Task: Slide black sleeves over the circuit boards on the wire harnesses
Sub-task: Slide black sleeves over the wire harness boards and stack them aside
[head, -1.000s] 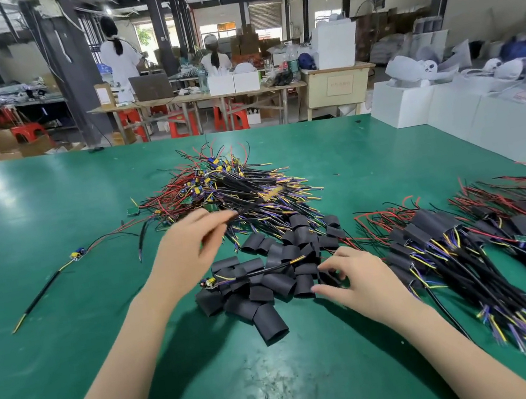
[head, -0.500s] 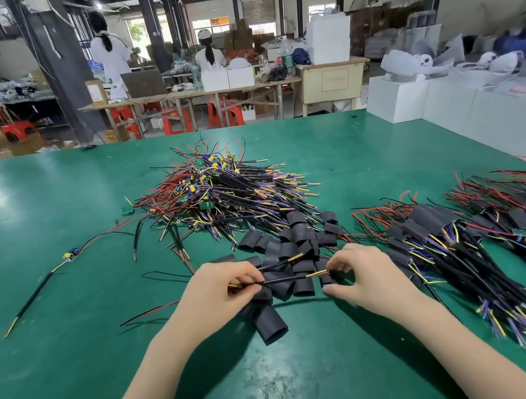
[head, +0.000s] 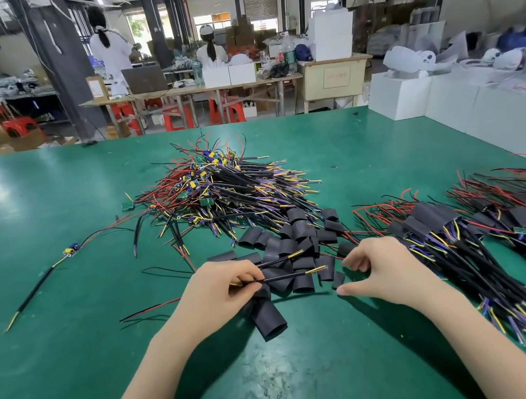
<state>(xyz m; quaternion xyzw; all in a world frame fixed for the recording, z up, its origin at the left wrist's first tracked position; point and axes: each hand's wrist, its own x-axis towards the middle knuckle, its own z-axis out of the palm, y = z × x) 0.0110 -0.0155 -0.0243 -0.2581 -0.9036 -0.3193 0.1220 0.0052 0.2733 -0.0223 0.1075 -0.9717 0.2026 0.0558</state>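
Left hand [head: 220, 292] pinches a wire harness [head: 285, 276] over the loose black sleeves [head: 295, 255] near the worktop's [head: 54, 327] front edge, its stripped ends pointing right. Right hand [head: 381, 269] hovers just right of that pile, fingers curled around nothing visible, thumb apart. Unsleeved harnesses [head: 220, 191] lie toward the far edge, sleeved harnesses [head: 461, 240] toward the right edge. Advised technique: take one sleeve, open its mouth, gather both leads into it, then draw it toward the board, which the left hand hides
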